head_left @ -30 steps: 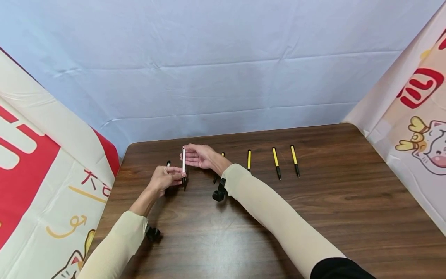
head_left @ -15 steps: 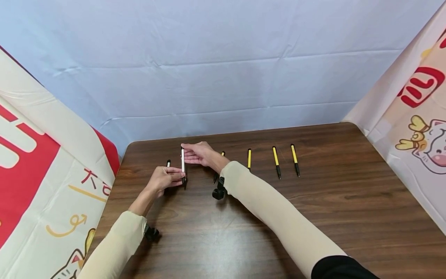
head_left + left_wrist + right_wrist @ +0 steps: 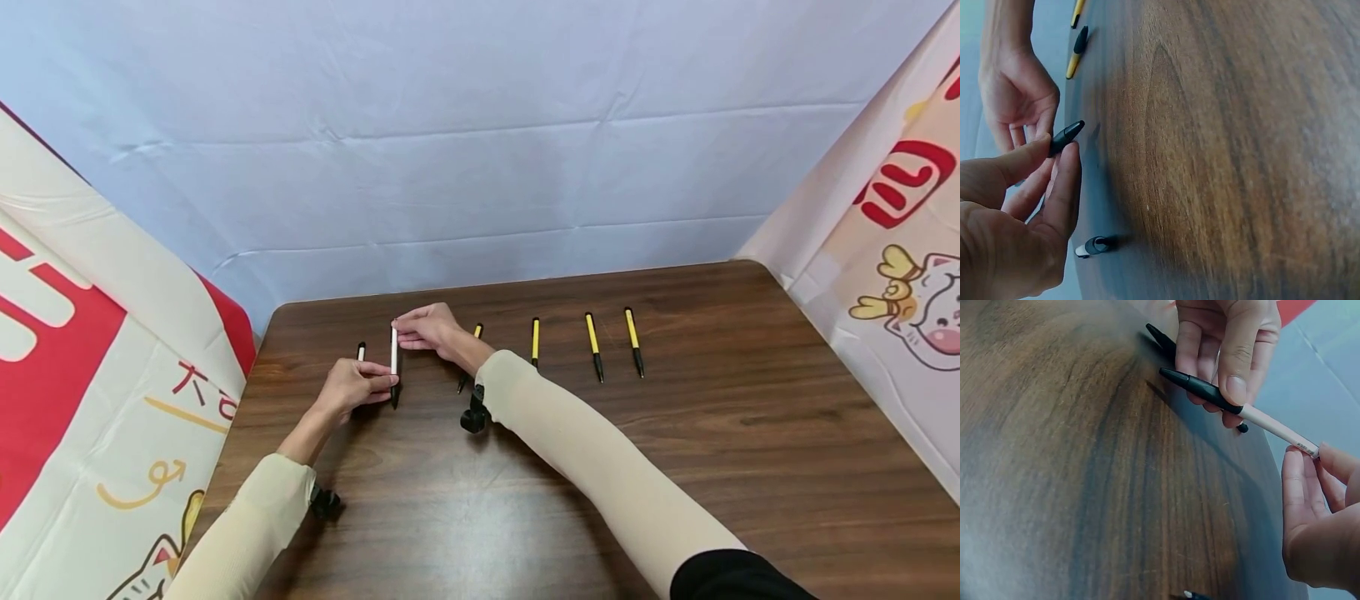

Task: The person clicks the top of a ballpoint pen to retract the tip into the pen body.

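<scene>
A white pen (image 3: 394,354) with a black grip and tip is held between both hands, its tip toward me. My left hand (image 3: 352,387) pinches it at the black grip between thumb and fingers. At the far end, my right hand (image 3: 431,329) pinches the pen's top with thumb and fingertips. In the right wrist view the held pen (image 3: 1272,428) hangs above the table with its shadow below. A second white pen (image 3: 362,352) lies just left of it, mostly covered by the left hand in the head view.
Several yellow pens with black tips lie in a row to the right, including a middle one (image 3: 536,340) and a rightmost one (image 3: 633,337). One yellow pen (image 3: 477,332) is partly hidden by the right wrist. The brown wooden table (image 3: 712,450) meets a pale cloth backdrop (image 3: 480,167).
The right fingers have come together on the pen's top end, where they were spread more openly beside it. The held pen has shifted only slightly. The left hand keeps its grip.
</scene>
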`<state>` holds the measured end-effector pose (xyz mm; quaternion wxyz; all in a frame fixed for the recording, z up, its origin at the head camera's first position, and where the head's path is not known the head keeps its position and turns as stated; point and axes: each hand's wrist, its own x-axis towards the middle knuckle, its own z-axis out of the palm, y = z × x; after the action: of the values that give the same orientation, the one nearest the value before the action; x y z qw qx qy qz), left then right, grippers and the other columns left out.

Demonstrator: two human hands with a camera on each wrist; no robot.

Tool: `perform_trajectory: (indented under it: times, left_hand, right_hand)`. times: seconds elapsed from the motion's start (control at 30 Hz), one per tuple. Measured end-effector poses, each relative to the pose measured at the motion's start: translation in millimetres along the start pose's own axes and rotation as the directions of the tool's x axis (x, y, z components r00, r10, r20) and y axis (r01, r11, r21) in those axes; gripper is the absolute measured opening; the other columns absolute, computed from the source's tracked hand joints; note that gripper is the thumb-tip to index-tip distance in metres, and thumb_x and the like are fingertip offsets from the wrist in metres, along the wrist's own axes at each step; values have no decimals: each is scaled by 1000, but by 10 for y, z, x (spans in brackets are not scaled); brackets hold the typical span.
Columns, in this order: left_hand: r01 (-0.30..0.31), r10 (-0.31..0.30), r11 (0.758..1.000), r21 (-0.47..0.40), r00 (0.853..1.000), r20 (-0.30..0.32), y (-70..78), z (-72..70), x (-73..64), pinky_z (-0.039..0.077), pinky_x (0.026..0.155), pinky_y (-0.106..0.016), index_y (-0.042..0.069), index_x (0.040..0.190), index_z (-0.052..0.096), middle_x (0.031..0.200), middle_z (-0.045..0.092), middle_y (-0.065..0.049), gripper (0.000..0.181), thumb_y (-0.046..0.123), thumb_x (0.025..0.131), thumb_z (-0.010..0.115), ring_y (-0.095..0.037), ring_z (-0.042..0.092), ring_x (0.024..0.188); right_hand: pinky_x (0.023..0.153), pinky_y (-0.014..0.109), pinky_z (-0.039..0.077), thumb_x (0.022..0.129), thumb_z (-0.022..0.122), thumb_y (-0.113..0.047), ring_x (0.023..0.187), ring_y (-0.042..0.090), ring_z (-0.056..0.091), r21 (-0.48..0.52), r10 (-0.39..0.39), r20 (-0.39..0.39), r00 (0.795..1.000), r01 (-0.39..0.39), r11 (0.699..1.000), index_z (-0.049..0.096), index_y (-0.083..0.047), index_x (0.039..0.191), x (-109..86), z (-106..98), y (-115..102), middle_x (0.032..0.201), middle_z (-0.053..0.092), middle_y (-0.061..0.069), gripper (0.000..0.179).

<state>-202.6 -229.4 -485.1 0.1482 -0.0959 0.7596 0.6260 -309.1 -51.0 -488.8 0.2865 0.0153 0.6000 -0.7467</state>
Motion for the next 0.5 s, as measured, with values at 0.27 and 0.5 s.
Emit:
perform_trajectory:
  times: [0.27,0.5]
  left_hand:
    - [6,0,994,113,999,-46,10,7,6,65,71,-29,-11,106,76,88,80,-12,18,1,93,81,-12,73,72]
    - [11,0,984,179,998,-62,-16,0,-7,66,69,-31,-8,102,78,88,80,-13,17,5,92,83,-13,75,75]
  right_hand:
    - [82,33,65,96,79,-4,74,14,77,-57,-12,-26,1000,10,998,77,4,117,26,-34,51,94,81,11,23]
    - [77,33,66,96,79,-3,74,15,77,-141,-56,-31,998,51,989,78,3,117,27,-40,94,95,81,14,22]
